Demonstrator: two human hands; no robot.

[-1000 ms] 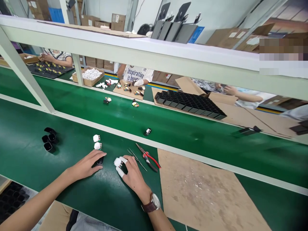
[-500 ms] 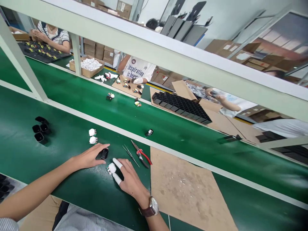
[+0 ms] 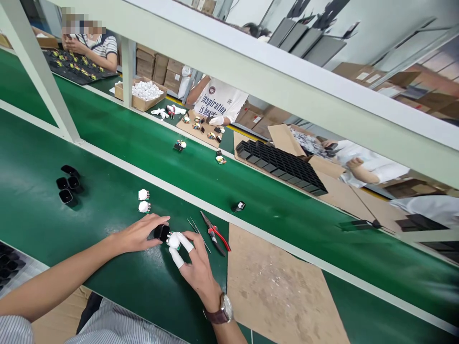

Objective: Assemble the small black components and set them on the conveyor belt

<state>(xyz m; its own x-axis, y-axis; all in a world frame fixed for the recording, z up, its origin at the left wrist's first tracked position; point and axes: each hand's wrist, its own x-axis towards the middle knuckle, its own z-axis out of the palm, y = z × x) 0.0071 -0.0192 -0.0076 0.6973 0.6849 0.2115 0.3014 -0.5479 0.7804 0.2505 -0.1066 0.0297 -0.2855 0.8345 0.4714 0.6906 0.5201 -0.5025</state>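
Note:
My left hand (image 3: 143, 233) is closed round a small black plastic housing (image 3: 162, 232), its open mouth turned to the right. In my right hand (image 3: 193, 258), thumb and index finger in white finger cots pinch a small white-topped circuit assembly (image 3: 174, 240). The assembly's metal prongs are at the mouth of the housing; whether they touch cannot be made out. Two similar white-topped assemblies (image 3: 144, 207) stand on the green table behind my left hand. Several black housings (image 3: 66, 196) stand farther left, their openings up.
Tweezers (image 3: 199, 235) and red-handled pliers (image 3: 216, 234) lie right of my right hand, beside a cardboard sheet (image 3: 283, 282). Beyond a pale rail, a green conveyor belt (image 3: 201, 177) carries a few parts. Across it, co-workers sit near a block of black housings (image 3: 281, 165) and a box of white pieces (image 3: 147, 91).
My right hand has closed on the white-topped assembly, lifted it and brought it to the housing. The left hand has turned the housing's mouth to the right. The whole view has shifted slightly.

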